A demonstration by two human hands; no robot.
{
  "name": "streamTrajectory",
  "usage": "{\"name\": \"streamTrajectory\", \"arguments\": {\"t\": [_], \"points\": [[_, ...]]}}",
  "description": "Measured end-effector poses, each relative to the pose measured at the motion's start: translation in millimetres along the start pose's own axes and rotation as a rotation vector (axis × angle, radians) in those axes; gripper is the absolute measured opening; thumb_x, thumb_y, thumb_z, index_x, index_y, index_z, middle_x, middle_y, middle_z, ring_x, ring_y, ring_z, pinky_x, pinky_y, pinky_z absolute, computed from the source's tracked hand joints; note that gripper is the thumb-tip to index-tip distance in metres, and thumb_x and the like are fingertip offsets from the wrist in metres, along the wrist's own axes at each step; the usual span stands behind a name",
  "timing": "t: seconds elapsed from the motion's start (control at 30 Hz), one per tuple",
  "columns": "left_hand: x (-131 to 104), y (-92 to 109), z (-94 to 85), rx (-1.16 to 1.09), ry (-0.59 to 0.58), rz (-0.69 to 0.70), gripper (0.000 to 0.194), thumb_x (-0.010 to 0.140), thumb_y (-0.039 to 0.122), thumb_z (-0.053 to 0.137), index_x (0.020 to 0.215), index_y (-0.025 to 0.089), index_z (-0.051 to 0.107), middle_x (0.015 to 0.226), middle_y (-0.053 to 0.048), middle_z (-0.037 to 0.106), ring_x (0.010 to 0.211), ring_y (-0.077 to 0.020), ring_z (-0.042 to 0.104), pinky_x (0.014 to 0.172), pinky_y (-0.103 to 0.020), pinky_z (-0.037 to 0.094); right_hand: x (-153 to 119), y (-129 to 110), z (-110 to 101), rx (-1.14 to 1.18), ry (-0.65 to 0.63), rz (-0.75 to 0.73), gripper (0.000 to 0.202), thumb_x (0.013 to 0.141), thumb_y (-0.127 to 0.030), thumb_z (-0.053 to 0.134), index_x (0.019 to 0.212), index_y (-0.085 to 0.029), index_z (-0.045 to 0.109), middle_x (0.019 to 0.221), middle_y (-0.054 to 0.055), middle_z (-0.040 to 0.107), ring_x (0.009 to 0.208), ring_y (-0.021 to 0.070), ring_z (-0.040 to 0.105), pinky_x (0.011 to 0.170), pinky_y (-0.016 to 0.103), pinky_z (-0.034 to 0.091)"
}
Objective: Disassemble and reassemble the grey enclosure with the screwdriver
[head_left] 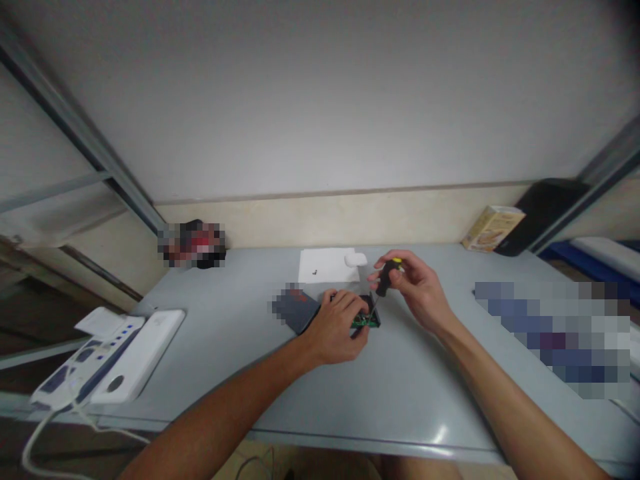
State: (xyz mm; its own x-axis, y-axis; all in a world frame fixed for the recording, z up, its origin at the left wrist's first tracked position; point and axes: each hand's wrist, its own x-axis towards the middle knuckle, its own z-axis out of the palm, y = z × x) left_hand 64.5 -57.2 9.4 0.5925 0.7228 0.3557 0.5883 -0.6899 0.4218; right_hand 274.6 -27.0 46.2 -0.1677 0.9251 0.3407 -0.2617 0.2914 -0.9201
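Observation:
My left hand [343, 327] grips a small black-cased device with a green circuit board [367, 321] at the middle of the table. In my right hand [417, 287] is a short screwdriver [387, 277] with a black and yellow handle, tilted so its shaft points down at the board. Whether its tip touches a screw is too small to tell. A dark flat object [299, 308], partly blurred, lies left of my left hand. Behind the device, a white sheet [327, 265] bears tiny dark pieces [315, 272] and a white rounded object [355, 259].
A power strip [87, 360] and a white flat box [145, 357] lie on the grey table [225, 400] at left, with a white cable. A yellowish carton [493, 229] and a black object [543, 210] stand at back right. Blurred items lie at far right and back left.

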Motion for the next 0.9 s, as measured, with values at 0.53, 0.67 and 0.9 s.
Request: {"name": "streamTrajectory", "arguments": {"t": [0.53, 0.67, 0.9], "points": [[-1.0, -0.1, -1.0, -0.006, -0.008, -0.004, 0.019, 0.088, 0.023, 0.063, 0.106, 0.024, 0.057, 0.112, -0.006, 0.07, 0.113, -0.026, 0.06, 0.104, -0.045, 0.035, 0.3, 4.0, -1.8, 0.002, 0.026, -0.008, 0.023, 0.09, -0.036, 0.076, 0.109, -0.026, 0.066, 0.105, 0.004, 0.068, 0.087, 0.0205, 0.074, 0.076, 0.036, 0.065], [-0.9, -0.4, -0.3, -0.002, -0.005, 0.004, 0.018, 0.088, 0.022, 0.063, 0.105, 0.024, 0.057, 0.112, -0.005, 0.069, 0.113, -0.0248, 0.059, 0.103, -0.044, 0.034, -0.9, 5.0, -2.2, -0.002, 0.023, 0.013, 0.024, 0.09, -0.036, 0.077, 0.109, -0.027, 0.066, 0.103, 0.004, 0.068, 0.085, 0.0209, 0.073, 0.076, 0.037, 0.064], [-0.9, -1.1, -0.4, 0.0, -0.008, 0.01, 0.017, 0.088, 0.021, 0.063, 0.104, 0.024, 0.058, 0.112, -0.005, 0.068, 0.113, -0.0248, 0.059, 0.103, -0.044, 0.034, 0.3, 3.0, -2.8, -0.008, 0.042, -0.017, 0.022, 0.089, -0.035, 0.077, 0.107, -0.027, 0.067, 0.098, 0.003, 0.066, 0.078, 0.0186, 0.07, 0.072, 0.036, 0.061]]}}
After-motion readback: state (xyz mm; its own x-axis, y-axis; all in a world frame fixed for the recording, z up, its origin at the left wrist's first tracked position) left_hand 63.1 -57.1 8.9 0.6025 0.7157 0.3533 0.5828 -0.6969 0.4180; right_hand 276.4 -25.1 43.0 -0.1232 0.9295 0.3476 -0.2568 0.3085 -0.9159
